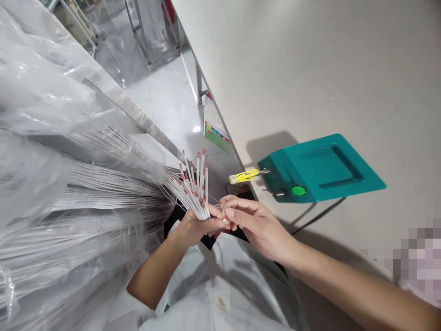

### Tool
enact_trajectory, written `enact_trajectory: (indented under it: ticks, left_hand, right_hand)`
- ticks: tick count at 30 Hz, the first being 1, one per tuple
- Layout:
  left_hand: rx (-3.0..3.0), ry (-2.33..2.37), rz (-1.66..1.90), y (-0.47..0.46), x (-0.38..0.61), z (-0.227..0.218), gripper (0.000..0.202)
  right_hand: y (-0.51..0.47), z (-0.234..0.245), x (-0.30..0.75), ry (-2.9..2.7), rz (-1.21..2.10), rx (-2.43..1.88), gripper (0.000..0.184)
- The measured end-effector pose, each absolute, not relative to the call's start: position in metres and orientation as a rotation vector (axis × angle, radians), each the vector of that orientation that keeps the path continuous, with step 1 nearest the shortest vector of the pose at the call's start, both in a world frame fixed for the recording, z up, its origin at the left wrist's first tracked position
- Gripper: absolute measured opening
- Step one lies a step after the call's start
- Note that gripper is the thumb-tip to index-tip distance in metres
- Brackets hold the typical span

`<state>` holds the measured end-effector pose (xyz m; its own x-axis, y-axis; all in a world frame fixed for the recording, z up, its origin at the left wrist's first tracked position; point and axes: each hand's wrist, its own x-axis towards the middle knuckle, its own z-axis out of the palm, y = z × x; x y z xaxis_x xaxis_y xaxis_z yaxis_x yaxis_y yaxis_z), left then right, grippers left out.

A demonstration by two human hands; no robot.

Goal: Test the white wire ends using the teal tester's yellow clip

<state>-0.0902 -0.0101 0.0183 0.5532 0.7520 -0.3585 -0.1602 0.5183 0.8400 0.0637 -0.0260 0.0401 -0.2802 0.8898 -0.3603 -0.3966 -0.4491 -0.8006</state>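
Note:
My left hand (198, 226) is wrapped round a bundle of white wires (196, 195) whose ends have red-orange tips. The bundle fans out above my fist. Close against it, my right hand (246, 218) is closed in a pinch at the left fingertips. A small white and red wire end (225, 219) shows between the fingers of both hands; its exact shape is too small to make out. Right of my hands, on the table, lies a teal device (303, 172) with a round green button (299, 190) and a yellow clip-like piece (244, 176) at its front.
Long white wires (113, 188) under clear plastic sheeting (31, 110) hang at my left. The pale table (310, 78) spans the right side, with a dark cable (320, 214) on it. A printed box (217, 133) and a wheeled metal rack (139, 32) stand on the floor beyond.

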Motion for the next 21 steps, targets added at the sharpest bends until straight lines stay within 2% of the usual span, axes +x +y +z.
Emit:
enact_trajectory:
  ticks: [4, 9, 13, 15, 21]
  left_hand:
    - [0.831, 0.860, 0.631, -0.011, -0.091, 0.018, 0.033]
    - [0.841, 0.941, 0.651, -0.010, -0.090, 0.018, 0.034]
    - [0.875, 0.945, 0.684, -0.012, -0.089, 0.019, 0.032]
    - [0.919, 0.962, 0.718, -0.012, -0.088, 0.021, 0.030]
    - [1.174, 1.188, 0.704, -0.017, -0.084, 0.036, 0.021]
  right_hand:
    - [-0.027, 0.042, 0.069, -0.803, 1.662, -1.253, 0.026]
    - [-0.027, 0.050, 0.075, -1.376, 1.135, -1.163, 0.029]
    - [-0.026, 0.047, 0.074, -1.602, 0.930, -1.097, 0.015]
    - [-0.025, 0.043, 0.075, -1.682, 0.791, -1.110, 0.015]
    - [-0.019, 0.038, 0.085, -2.185, -0.084, -1.052, 0.011]
